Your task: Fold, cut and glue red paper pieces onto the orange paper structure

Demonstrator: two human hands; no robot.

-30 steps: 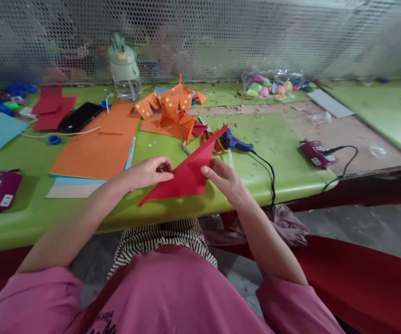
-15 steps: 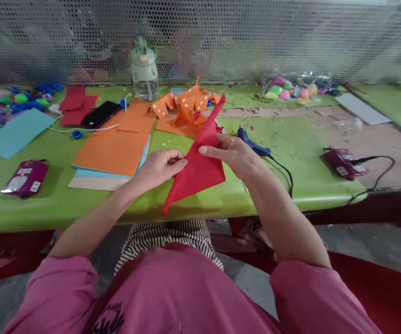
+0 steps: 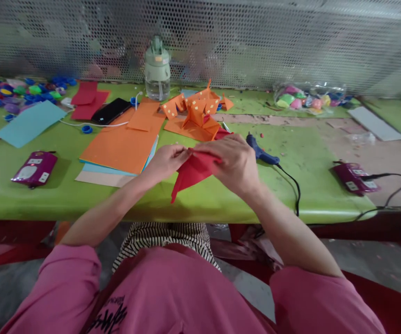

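A red sheet of paper (image 3: pixel 194 172), folded and bent, is held above the front part of the green table. My left hand (image 3: pixel 169 160) pinches its upper left edge between thumb and fingers. From the right, my right hand (image 3: pixel 235 160) grips the same paper, with its fingers curled over the top edge and partly blurred. One narrow corner of the paper points down toward the table's front edge. Just beyond the hands sits an orange paper craft (image 3: pixel 200 113) with pale square spots. A blue glue gun (image 3: pixel 261 150) lies to the right of my right hand.
Stacked orange paper (image 3: pixel 127 144) and a black phone (image 3: pixel 111 111) lie left. A water bottle (image 3: pixel 157 69) stands at the back by the perforated metal panel (image 3: pixel 221 41). Purple power sockets (image 3: pixel 35 168) sit left and right. A bag of colourful pieces (image 3: pixel 308 97) rests at the back right.
My right hand has turned over the top of the red paper, folding its tall upper point down toward my left hand. The view has shifted slightly to the left.
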